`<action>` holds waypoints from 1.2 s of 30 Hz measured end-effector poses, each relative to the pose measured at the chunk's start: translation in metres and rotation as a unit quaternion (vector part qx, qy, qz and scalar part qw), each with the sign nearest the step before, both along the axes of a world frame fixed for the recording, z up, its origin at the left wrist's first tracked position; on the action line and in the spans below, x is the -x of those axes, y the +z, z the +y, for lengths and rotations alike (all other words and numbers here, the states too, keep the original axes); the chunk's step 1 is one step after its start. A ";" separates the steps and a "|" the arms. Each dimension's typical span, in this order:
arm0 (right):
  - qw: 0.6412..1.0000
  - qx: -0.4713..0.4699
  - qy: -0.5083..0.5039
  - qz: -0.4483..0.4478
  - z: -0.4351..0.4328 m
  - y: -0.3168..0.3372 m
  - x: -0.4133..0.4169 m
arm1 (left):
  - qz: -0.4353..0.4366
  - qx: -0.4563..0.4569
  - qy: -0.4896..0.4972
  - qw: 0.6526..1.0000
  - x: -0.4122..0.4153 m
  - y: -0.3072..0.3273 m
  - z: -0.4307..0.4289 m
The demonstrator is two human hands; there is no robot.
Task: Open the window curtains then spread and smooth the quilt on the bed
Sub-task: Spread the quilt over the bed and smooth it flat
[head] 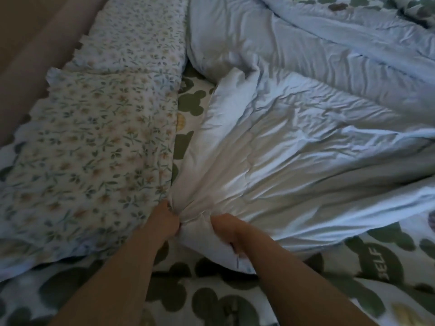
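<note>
A pale blue quilt (294, 142) lies crumpled across the bed, filling the middle and right of the head view. Its near corner is bunched into tight folds at the lower centre. My left hand (164, 220) is closed on that bunched corner from the left. My right hand (226, 231) grips the same corner from the right, fingers buried in the fabric. Both forearms reach up from the bottom edge. No window or curtains are in view.
Two floral pillows (94, 149) lie at the left, side by side along a brown headboard (28, 55). The bed sheet (200, 297), white with dark green mouse-head shapes, shows beneath my arms and between the pillows and the quilt.
</note>
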State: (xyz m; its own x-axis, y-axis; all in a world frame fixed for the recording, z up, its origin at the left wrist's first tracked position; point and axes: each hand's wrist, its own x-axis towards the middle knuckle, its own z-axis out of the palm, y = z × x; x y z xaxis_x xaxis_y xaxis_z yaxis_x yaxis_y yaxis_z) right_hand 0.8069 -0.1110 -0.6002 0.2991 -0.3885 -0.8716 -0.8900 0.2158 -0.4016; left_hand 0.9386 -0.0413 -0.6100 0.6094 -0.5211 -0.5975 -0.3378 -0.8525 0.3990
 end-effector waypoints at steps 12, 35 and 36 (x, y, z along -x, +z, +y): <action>0.936 0.290 0.194 0.057 -0.039 -0.051 0.094 | 0.011 -0.009 0.047 0.999 0.038 -0.013 0.024; 0.861 0.341 0.378 -0.016 0.061 0.004 0.191 | -0.104 0.045 -0.270 0.956 0.161 -0.015 0.157; 0.875 0.327 0.356 -0.016 0.065 0.002 0.196 | -0.124 0.006 -0.303 0.945 0.164 -0.021 0.159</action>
